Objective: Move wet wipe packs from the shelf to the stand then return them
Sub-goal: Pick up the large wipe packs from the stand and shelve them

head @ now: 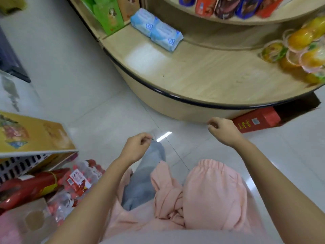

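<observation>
Two light blue wet wipe packs (156, 30) lie side by side on the left end of the curved wooden stand (202, 73), next to green boxes. My left hand (137, 147) hangs low over the floor, fingers curled in with nothing in them. My right hand (222, 131) is likewise curled and holds nothing, just below the stand's black-edged front rim. Both hands are well short of the packs.
Cups of orange jelly (302, 53) pile at the stand's right end. Snack tins (228, 6) fill the tier above. A red carton (256, 121) lies on the floor under the stand. At left are a yellow box (33, 132) on a rack and red-labelled bottles (77, 180).
</observation>
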`<action>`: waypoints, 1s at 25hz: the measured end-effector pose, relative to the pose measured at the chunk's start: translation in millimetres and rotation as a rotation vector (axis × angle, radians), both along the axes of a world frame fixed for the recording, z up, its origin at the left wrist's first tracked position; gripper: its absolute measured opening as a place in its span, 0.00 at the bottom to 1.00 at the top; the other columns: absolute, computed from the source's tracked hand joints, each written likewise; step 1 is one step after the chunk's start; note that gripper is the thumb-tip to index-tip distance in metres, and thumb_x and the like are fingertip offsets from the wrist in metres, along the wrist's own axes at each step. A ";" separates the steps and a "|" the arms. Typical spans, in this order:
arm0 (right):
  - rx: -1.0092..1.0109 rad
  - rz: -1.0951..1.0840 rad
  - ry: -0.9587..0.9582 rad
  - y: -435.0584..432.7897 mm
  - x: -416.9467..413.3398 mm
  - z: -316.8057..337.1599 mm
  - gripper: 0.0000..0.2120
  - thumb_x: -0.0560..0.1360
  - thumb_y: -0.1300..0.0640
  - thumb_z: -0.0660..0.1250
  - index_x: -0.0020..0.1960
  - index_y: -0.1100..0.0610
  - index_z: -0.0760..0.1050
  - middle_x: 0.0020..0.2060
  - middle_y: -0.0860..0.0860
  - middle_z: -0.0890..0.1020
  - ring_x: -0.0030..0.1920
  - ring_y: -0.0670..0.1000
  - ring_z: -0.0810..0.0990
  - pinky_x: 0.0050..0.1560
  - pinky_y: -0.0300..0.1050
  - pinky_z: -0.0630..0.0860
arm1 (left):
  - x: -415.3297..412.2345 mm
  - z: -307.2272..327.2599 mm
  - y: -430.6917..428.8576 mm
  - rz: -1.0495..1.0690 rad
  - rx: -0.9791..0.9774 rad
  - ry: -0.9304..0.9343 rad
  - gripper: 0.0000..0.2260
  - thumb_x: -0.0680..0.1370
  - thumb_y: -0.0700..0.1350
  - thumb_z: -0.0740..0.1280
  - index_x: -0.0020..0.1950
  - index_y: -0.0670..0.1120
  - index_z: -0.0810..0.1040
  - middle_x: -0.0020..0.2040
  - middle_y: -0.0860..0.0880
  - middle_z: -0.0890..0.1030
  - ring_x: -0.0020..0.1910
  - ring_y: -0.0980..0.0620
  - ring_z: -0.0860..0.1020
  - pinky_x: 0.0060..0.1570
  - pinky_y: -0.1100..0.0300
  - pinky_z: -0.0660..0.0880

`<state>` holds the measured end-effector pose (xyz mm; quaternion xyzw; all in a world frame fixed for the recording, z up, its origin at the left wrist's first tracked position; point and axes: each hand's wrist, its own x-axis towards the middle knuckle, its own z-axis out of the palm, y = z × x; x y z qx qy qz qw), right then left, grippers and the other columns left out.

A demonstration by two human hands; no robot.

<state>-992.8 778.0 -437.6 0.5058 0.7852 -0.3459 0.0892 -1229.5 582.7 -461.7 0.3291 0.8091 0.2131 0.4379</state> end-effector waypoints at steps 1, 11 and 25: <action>-0.020 -0.028 -0.003 11.4 -19.0 -3.6 0.13 0.77 0.59 0.61 0.59 0.60 0.77 0.52 0.58 0.82 0.55 0.58 0.79 0.53 0.44 0.71 | -27.1 0.3 22.2 -0.013 0.000 0.012 0.08 0.78 0.41 0.64 0.54 0.47 0.80 0.46 0.53 0.80 0.46 0.54 0.78 0.48 0.71 0.71; -0.253 -0.242 0.094 132.6 -163.8 -27.3 0.11 0.76 0.59 0.63 0.56 0.59 0.77 0.47 0.55 0.82 0.50 0.57 0.80 0.53 0.48 0.75 | -215.0 21.0 243.1 -0.074 0.061 0.097 0.10 0.79 0.41 0.62 0.59 0.46 0.76 0.50 0.50 0.79 0.48 0.53 0.76 0.39 0.74 0.70; -0.388 -0.942 0.521 268.1 -318.1 -78.9 0.27 0.64 0.56 0.78 0.59 0.62 0.74 0.52 0.53 0.83 0.48 0.46 0.83 0.52 0.40 0.79 | -302.7 -68.6 421.9 -0.049 0.126 0.279 0.39 0.68 0.60 0.67 0.73 0.42 0.62 0.71 0.40 0.66 0.71 0.42 0.63 0.69 0.53 0.60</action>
